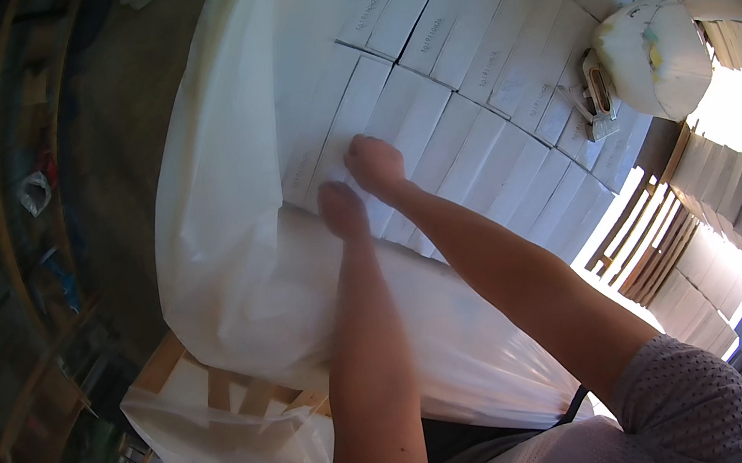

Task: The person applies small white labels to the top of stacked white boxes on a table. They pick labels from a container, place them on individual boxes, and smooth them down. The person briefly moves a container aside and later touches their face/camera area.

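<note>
Rows of flat white boxes lie packed side by side in a block before me. White translucent plastic sheeting covers the block's left and near sides, and its edge runs across the boxes by my hands. My right hand is closed in a fist just over the boxes. Beside it and a little nearer, my left hand is also closed, slightly blurred, at the sheeting's edge. Whatever either fist may grip is hidden.
A metal hand tool like a staple gun lies on the boxes at right, against a large whitish roll. Wooden pallet slats stand to the right. Below the sheeting at left shows a wooden frame. Cluttered shelving lines the far left.
</note>
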### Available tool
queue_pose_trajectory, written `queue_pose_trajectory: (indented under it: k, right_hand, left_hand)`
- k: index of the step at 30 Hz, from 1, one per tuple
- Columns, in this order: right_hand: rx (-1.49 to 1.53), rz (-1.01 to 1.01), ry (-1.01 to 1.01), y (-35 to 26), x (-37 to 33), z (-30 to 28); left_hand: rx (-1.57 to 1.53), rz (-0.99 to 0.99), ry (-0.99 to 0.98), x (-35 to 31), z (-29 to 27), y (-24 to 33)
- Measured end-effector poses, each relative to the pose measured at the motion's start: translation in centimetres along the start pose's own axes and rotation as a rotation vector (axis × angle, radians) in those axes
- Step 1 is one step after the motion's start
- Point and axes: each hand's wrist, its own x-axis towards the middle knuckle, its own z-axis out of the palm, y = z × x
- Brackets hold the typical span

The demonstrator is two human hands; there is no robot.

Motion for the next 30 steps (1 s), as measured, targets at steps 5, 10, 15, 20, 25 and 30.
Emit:
queue_pose_trajectory:
  k: [5,10,15,20,25,30]
  right_hand:
    - [0.350,0.047,-0.048,5.2,-4.7,-3.0]
    - [0.498,0.219,-0.091,8.5,-11.9,-5.7]
    - [0.542,0.283,-0.106,9.0,-16.6,-8.9]
    - [0.576,0.239,-0.039,7.3,-19.4,-13.7]
    - [0.806,0.364,0.020,3.6,-24.1,-17.1]
    - [0.730,0.320,0.012,-0.1,-29.8,-17.5]
  left_hand:
    - [0.102,0.045,-0.128,4.1,-0.2,0.9]
    - [-0.009,0.222,-0.309,6.0,-1.3,3.4]
    - [-0.443,-0.099,-0.595,0.9,-2.4,8.2]
    - [-0.804,-0.165,-0.874,-6.3,-4.1,12.3]
    - [-1.086,-0.040,-0.925,-13.9,-8.5,14.0]
    - [-1.160,0.018,-0.870,-19.7,-16.1,12.9]
